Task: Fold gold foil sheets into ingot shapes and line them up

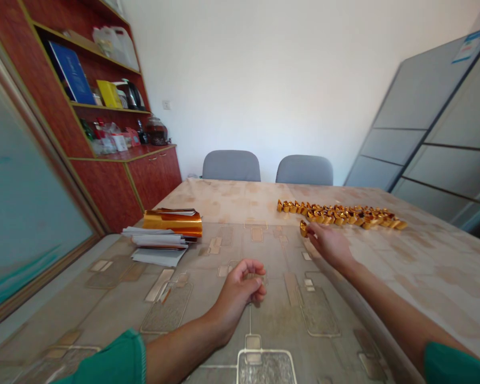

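Note:
My right hand reaches out over the table and pinches a small folded gold paper ingot at its fingertips. Just beyond it, several more gold paper ingots stand in close rows on the tabletop. My left hand rests near the middle of the table with loosely curled fingers, a gap between thumb and fingers, and nothing in it. To its left lies a stack of paper sheets, white and grey at the edges. Behind that stack is a curved pile of shiny gold paper.
A patterned cloth covers the table. Two grey chairs stand at its far side, against a white wall. A red-brown cabinet with loaded shelves rises at the left, and a grey panelled cupboard at the right.

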The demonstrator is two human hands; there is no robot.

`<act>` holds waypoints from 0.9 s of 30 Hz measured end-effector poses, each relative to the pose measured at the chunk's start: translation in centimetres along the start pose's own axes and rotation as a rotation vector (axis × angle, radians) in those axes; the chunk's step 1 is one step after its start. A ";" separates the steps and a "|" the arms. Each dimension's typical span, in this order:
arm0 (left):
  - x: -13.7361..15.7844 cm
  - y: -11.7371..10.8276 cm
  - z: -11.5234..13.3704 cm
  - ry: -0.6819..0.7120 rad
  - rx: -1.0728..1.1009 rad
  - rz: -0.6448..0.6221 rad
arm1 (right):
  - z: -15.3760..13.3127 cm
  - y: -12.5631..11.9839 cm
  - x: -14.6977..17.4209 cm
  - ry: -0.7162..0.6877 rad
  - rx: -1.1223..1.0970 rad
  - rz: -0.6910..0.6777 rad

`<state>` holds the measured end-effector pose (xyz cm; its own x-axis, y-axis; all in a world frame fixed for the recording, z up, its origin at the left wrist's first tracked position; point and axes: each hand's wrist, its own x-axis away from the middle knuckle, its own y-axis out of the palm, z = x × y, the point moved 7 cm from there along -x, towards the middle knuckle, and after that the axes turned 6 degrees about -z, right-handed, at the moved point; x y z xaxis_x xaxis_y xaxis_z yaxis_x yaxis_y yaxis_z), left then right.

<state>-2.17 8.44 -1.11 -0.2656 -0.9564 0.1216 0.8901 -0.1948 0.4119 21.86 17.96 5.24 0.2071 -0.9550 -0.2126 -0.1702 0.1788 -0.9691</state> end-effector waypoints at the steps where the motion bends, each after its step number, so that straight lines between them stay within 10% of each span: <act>1: 0.0 0.0 0.0 0.000 -0.027 -0.006 | 0.7 0.2 -1.0 0.017 0.038 -0.018; 13: -0.2 0.1 -0.6 -0.050 -0.085 -0.048 | 2.8 1.5 -6.8 0.043 0.164 0.045; 27: -0.1 1.0 2.6 0.111 -0.329 -0.148 | 0.4 0.8 -0.2 -0.051 -0.152 0.129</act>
<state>-2.23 8.94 1.60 -0.3744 -0.9270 -0.0232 0.9213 -0.3748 0.1038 22.03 18.39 4.43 0.2224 -0.9124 -0.3436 -0.3412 0.2572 -0.9041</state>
